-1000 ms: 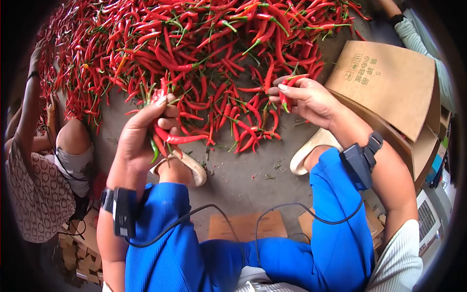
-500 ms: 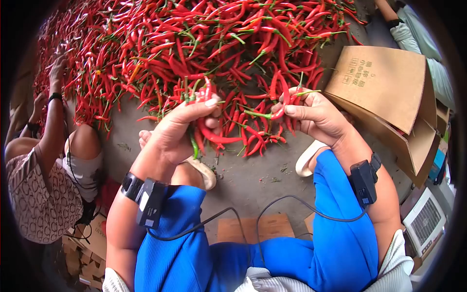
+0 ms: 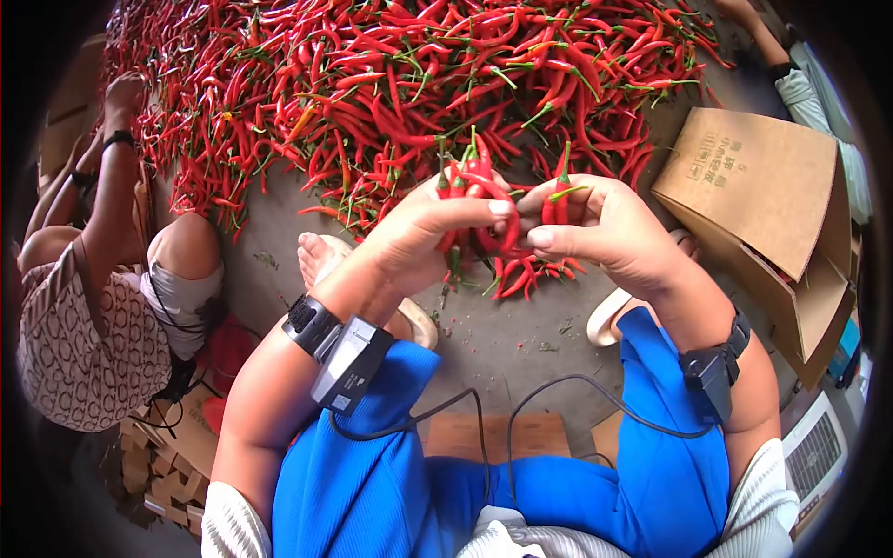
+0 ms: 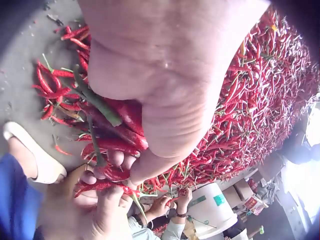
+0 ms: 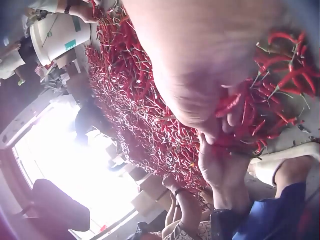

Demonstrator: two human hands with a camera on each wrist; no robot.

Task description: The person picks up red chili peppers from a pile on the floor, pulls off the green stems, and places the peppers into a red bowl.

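In the head view my left hand (image 3: 409,232) grips a small bunch of red chili peppers (image 3: 479,179), stems up, its thumb lying across them. Close beside it, my right hand (image 3: 619,228) pinches red chili peppers (image 3: 562,206) with green stems between thumb and fingers. The fingertips of both hands nearly meet at the bunch. From the left wrist, the bunched chilies (image 4: 122,131) show under the palm, and a chili (image 4: 95,187) lies at the right fingertips. Beyond both hands spreads a large chili pile (image 3: 372,93) on the floor.
An open cardboard box (image 3: 753,186) stands at the right. Another person (image 3: 88,344) sits at the left, reaching to the pile. An arm (image 3: 767,42) shows at the upper right. A white bucket (image 4: 212,207) stands across the pile. Cables run from my wrist cameras over my lap.
My left hand has moved right with its bunch, up to my right hand. The chilies in my right hand have turned from slanting to upright. The head view has shifted slightly left.
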